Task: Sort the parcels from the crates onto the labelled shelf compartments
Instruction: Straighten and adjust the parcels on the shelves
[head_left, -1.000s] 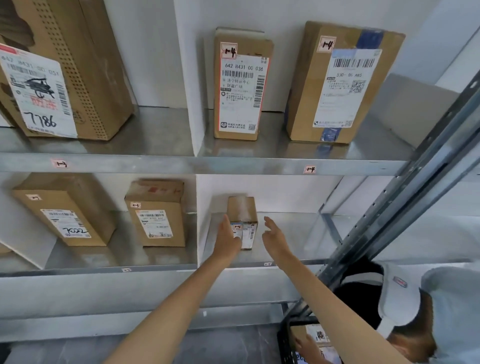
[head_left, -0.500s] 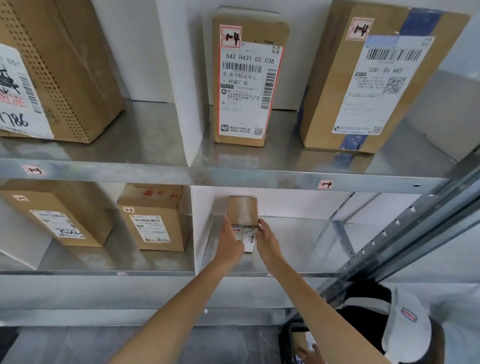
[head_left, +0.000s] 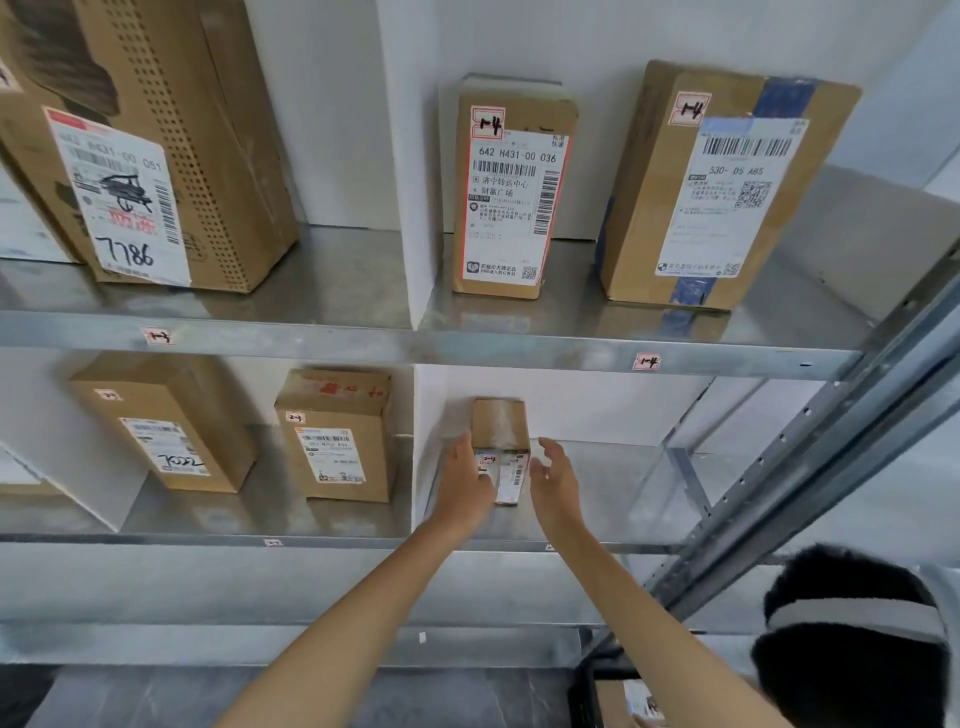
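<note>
Fingers (head_left: 464, 451) of the left hand (head_left: 460, 486) lie along the left side of a small box (head_left: 500, 426) with the thumb across its front label, so that hand grips the box. The right hand (head_left: 556, 483) hovers just beside the box's right side, its fingers spread and relaxed, holding nothing. Whether a fingertip touches the cardboard is hard to tell.

The small box stands upright on the lower shelf (head_left: 613, 493), in the right compartment, close to the white divider (head_left: 423, 415). On the shelf above, over a red-edged tag (head_left: 647, 361) marked 14, stand a narrow box (head_left: 511, 208) and a wider box (head_left: 727, 197), each marked 14. Left of the divider, a taped box (head_left: 337, 441) and a longer box (head_left: 166, 431) stand on the lower shelf. At lower right, another person's dark-haired head (head_left: 841, 675) leans over a crate (head_left: 584, 696).
</note>
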